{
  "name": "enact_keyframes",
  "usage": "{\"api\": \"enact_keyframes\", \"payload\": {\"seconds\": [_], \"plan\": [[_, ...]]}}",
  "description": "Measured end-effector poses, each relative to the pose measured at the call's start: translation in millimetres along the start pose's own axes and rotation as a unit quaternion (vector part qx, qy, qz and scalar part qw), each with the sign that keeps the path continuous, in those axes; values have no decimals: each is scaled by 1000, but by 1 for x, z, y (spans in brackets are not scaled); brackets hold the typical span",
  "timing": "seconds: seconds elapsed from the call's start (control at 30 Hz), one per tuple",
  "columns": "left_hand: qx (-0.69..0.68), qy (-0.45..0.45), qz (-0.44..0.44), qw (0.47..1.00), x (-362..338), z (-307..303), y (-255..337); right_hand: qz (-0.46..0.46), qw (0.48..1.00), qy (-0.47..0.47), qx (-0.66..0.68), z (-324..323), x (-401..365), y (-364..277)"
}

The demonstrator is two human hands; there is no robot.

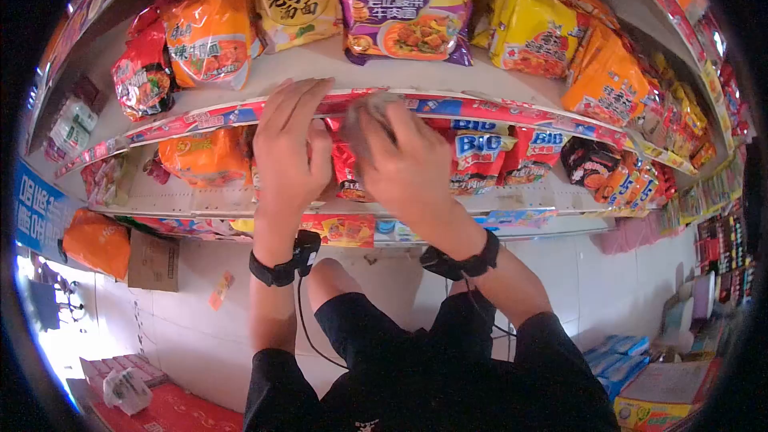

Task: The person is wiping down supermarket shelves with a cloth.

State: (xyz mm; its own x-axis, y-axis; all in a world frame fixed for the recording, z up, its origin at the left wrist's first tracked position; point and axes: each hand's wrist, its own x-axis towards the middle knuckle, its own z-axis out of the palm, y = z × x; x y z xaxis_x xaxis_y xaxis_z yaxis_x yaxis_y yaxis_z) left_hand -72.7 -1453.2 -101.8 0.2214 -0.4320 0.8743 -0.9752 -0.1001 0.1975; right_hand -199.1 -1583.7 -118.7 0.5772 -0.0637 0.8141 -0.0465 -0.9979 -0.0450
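Note:
My right hand (408, 162) is closed around a crumpled grey cloth (370, 130), blurred, at the front edge strip (448, 106) of the upper shelf. Beside it, my left hand (292, 144) has its fingers stretched over the same strip, holding nothing that I can see. Behind the strip stand a purple noodle packet (408, 16) and a yellow noodle packet (296, 2). Red noodle packets (478, 162) sit on the shelf below, partly hidden by my hands. An orange packet (204, 156) lies there to the left.
More noodle packets (534, 28) fill the upper right side. On the floor at left are a cardboard box (154, 262) and an orange bag (96, 242). A red box (176, 408) stands at lower left, and blue packs (616, 362) lie at lower right.

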Motion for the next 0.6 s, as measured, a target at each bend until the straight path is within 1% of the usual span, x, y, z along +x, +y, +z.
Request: {"api": "enact_keyframes", "payload": {"seconds": [0.07, 0.17, 0.23, 0.3, 0.37, 0.43, 0.5, 0.6], "plan": [[12, 4, -19, 1000, 0, 1, 3, 6, 1000, 0, 8, 0, 1, -3], [26, 10, -17, 999, -3, 5, 2, 2, 1000, 15, 27, -10, -2, 11], [44, 11, -6, 999, -4, 7, -1, 61, 996, -49, 42, -31, -6, 21], [42, 8, -8, 999, -6, 8, -2, 67, 996, -56, 22, -64, -8, 34], [46, 9, -1, 999, -7, 10, -3, 70, 995, -64, 3, -88, -20, 60], [52, 16, -14, 998, -7, 11, 1, 131, 990, -55, -13, -104, -38, 93], [61, 16, -9, 998, -7, 11, 2, 139, 988, -41, -46, -127, -51, 122], [74, 17, -3, 997, -9, 12, 1, 182, 979, -35, -89, -155, -71, 163]]}}
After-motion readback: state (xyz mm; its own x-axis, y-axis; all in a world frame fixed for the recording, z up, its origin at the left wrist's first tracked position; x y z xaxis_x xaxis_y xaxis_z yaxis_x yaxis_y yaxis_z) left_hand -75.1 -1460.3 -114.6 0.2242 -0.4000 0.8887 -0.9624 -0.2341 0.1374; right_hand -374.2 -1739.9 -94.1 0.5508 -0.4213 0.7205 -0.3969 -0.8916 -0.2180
